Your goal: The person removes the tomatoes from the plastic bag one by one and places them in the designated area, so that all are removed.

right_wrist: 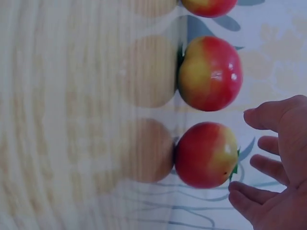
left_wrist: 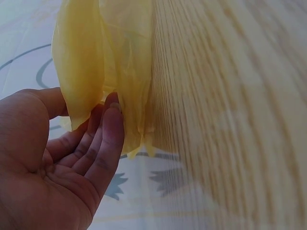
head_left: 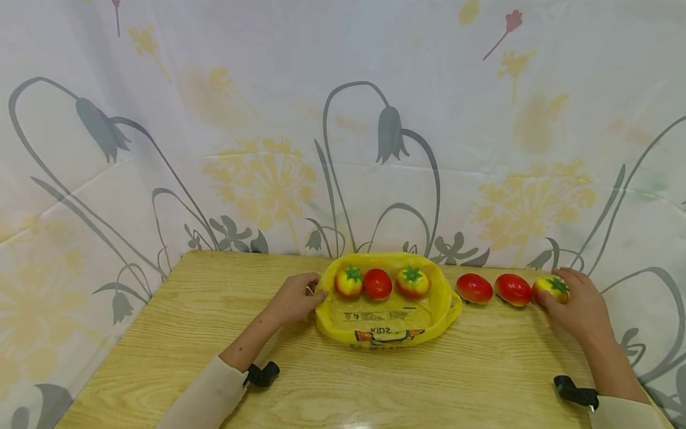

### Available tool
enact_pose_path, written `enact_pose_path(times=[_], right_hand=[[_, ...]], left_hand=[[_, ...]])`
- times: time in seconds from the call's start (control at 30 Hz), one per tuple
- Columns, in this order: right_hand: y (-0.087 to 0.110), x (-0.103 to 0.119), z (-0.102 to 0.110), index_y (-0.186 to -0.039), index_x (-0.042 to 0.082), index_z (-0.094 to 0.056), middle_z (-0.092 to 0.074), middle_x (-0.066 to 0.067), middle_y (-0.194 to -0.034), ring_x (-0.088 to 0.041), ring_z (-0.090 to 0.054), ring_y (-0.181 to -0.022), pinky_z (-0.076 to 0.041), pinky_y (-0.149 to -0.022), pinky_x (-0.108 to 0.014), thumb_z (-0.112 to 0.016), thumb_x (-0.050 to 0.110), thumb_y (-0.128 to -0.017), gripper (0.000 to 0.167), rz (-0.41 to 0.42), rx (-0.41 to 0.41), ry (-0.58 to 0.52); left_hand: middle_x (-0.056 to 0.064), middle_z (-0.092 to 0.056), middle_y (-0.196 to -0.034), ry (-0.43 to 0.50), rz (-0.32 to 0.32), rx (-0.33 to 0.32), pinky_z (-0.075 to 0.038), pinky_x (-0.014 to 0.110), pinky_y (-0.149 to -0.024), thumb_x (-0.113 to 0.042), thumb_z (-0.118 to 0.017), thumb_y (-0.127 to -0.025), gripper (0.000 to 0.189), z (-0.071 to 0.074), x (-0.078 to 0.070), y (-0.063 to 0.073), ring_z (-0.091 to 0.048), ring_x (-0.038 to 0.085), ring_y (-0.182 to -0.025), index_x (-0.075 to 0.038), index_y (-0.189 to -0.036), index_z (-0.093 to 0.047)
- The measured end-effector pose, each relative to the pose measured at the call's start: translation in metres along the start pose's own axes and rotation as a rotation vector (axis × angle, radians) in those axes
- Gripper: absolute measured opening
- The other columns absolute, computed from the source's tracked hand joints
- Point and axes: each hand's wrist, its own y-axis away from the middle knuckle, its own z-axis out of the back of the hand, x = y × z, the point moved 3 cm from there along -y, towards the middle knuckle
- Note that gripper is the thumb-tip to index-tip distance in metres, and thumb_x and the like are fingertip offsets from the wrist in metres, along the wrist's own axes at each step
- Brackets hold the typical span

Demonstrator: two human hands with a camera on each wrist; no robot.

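Note:
A yellow plastic bag (head_left: 334, 333) lies spread open on the wooden table, with three toy tomatoes inside: one plain red (head_left: 377, 285) between two yellow-red ones with green tops. My left hand (head_left: 298, 296) holds the bag's left rim; in the left wrist view, thumb and fingers lie on either side of the film (left_wrist: 79, 57). Right of the bag, two red toy tomatoes (head_left: 474, 289) (head_left: 514, 290) sit in a row with a yellow-red one (head_left: 552, 290) at the end. Around that last tomato (right_wrist: 206, 155) my right hand (head_left: 581, 307) spreads its fingers, apart from it in the right wrist view.
The pale wooden table (head_left: 482, 375) ends at the back against a flower-printed cloth (head_left: 268, 119). A loop handle (head_left: 455, 307) of the bag sticks out to the right, towards the row of tomatoes. Black wrist cameras (head_left: 262, 375) sit on both forearms.

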Motion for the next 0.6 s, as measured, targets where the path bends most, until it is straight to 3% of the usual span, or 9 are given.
enact_pose_path(times=[0.43, 0.6], right_hand=[[-0.005, 0.038, 0.008, -0.138, -0.010, -0.054, -0.046, -0.041, -0.142, -0.062, -0.043, -0.126, -0.037, -0.096, -0.080, -0.072, 0.012, -0.097, 0.050, 0.047, -0.047, -0.009], [-0.007, 0.056, 0.011, -0.139, -0.009, -0.055, -0.046, -0.040, -0.144, -0.063, -0.042, -0.130, -0.036, -0.099, -0.080, -0.073, 0.010, -0.097, 0.050, 0.073, -0.045, -0.045]], left_hand=[[0.003, -0.064, -0.091, 0.010, -0.009, -0.001, -0.051, 0.029, -0.060, -0.016, -0.071, -0.100, 0.008, 0.001, -0.002, 0.000, -0.062, 0.015, -0.074, -0.010, -0.096, -0.066], [0.003, -0.065, -0.092, 0.015, -0.008, -0.007, -0.052, 0.029, -0.061, -0.015, -0.071, -0.100, 0.007, 0.002, -0.004, 0.001, -0.062, 0.015, -0.075, -0.010, -0.097, -0.067]])
